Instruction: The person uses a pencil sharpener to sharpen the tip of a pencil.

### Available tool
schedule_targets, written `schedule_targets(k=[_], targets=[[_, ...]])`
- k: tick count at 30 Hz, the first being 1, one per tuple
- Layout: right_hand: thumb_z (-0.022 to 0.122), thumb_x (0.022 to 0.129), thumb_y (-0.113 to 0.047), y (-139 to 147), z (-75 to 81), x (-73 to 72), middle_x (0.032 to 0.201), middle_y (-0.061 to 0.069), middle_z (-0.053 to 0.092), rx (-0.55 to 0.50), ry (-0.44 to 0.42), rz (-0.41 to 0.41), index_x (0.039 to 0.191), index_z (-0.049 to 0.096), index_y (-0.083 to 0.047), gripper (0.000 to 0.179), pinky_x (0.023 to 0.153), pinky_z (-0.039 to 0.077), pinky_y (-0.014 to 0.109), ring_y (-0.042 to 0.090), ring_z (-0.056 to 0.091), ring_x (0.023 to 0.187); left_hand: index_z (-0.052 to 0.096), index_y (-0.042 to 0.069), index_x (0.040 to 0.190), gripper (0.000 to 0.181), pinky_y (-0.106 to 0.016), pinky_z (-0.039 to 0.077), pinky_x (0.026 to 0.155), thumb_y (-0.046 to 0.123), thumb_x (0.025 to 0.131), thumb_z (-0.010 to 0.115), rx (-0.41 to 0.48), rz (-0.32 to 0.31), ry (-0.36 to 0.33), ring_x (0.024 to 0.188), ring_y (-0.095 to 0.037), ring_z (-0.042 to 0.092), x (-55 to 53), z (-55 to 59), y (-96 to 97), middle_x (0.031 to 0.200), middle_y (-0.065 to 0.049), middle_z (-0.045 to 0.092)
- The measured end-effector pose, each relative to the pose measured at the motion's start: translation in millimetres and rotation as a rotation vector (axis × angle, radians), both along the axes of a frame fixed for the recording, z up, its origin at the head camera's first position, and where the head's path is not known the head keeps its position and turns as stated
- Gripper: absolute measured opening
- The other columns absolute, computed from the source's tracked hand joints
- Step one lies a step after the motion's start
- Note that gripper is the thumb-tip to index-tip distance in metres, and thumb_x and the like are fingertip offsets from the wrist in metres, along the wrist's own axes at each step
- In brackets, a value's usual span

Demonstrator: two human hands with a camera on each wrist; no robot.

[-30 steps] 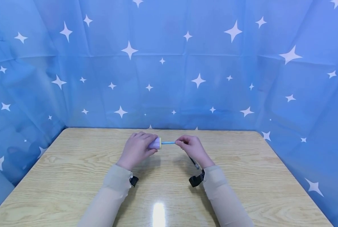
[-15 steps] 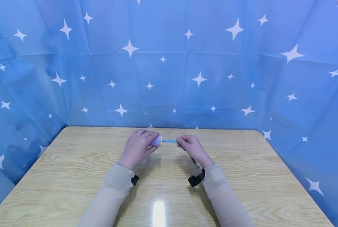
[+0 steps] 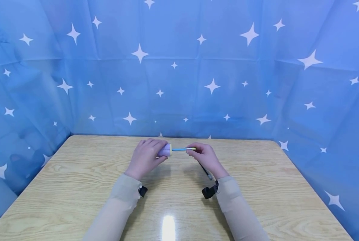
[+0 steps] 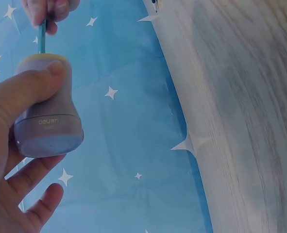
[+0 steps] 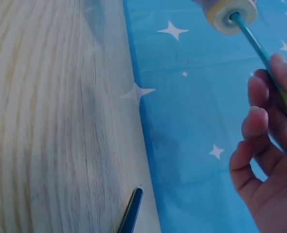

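My left hand (image 3: 146,157) grips a lilac pencil sharpener (image 4: 48,104) with a yellow rim, thumb on its side, tilted level above the table. A blue pencil (image 5: 257,46) has one end in the hole of the sharpener's face. Thumb and index finger of my right hand (image 3: 204,157) pinch the pencil near its yellow-green end, which shows past the fingertips. The other right fingers lie loosely bent in the right wrist view. Whatever part of the pencil sits inside the sharpener is hidden.
A dark slim pencil or pen (image 3: 205,171) lies on the wooden table (image 3: 77,180), partly under my right hand in the head view. A blue curtain (image 3: 179,77) with white stars hangs along the table's back and sides.
The pencil's yellow-green end, hidden by my right fingers before, now shows beyond them. The right fingers have shifted slightly on the pencil. The left hand keeps holding the sharpener almost in place.
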State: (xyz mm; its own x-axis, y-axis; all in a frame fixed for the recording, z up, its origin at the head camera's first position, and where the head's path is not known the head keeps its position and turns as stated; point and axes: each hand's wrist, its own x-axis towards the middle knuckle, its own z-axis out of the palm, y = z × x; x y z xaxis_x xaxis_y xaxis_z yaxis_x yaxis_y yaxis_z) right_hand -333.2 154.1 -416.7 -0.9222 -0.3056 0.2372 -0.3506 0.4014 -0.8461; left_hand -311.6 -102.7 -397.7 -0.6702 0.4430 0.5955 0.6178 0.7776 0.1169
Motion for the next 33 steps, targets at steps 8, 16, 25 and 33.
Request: schedule_targets(k=[8, 16, 25, 33], targets=[[0.059, 0.098, -0.027, 3.0, -1.3, 2.6, 0.087, 0.009, 0.069, 0.046, 0.073, 0.045, 0.107, 0.072, -0.013, 0.021, 0.064, 0.050, 0.035, 0.043, 0.058, 0.076, 0.069, 0.012, 0.120, 0.050, -0.040, 0.045, 0.089, 0.027, 0.075, 0.085, -0.031, -0.008, -0.007, 0.105, -0.020, 0.061, 0.9, 0.3, 1.0, 0.113, -0.002, 0.069], [0.057, 0.099, -0.028, 1.0, 0.9, 5.0, 0.074, 0.012, 0.060, 0.040, 0.059, 0.078, 0.092, 0.070, -0.017, 0.018, 0.064, 0.050, 0.045, 0.036, 0.058, 0.067, 0.070, 0.012, 0.120, 0.051, -0.039, 0.045, 0.089, 0.027, 0.074, 0.086, -0.031, -0.004, 0.015, 0.105, -0.020, 0.061, 2.0, 1.1, 0.3, 0.114, -0.002, 0.070], [0.053, 0.101, -0.025, 6.7, 4.9, 3.1, 0.060, 0.012, 0.053, 0.032, -0.062, 0.151, 0.081, 0.065, -0.008, 0.028, 0.069, 0.044, 0.037, 0.050, 0.050, 0.063, 0.070, 0.013, 0.118, 0.050, -0.039, 0.045, 0.090, 0.027, 0.073, 0.086, -0.062, -0.021, 0.046, 0.105, -0.020, 0.061, 4.0, 5.0, 3.7, 0.113, -0.001, 0.070], [0.051, 0.101, -0.037, 9.4, 2.0, -0.3, 0.057, 0.008, 0.053, -0.077, -0.210, 0.151, 0.077, 0.064, -0.001, 0.046, 0.072, 0.051, 0.039, 0.034, 0.054, 0.054, 0.071, 0.012, 0.117, 0.045, -0.039, 0.046, 0.090, 0.023, 0.076, 0.085, -0.083, -0.053, 0.178, 0.105, -0.022, 0.060, 5.6, 7.0, 11.9, 0.112, -0.001, 0.070]])
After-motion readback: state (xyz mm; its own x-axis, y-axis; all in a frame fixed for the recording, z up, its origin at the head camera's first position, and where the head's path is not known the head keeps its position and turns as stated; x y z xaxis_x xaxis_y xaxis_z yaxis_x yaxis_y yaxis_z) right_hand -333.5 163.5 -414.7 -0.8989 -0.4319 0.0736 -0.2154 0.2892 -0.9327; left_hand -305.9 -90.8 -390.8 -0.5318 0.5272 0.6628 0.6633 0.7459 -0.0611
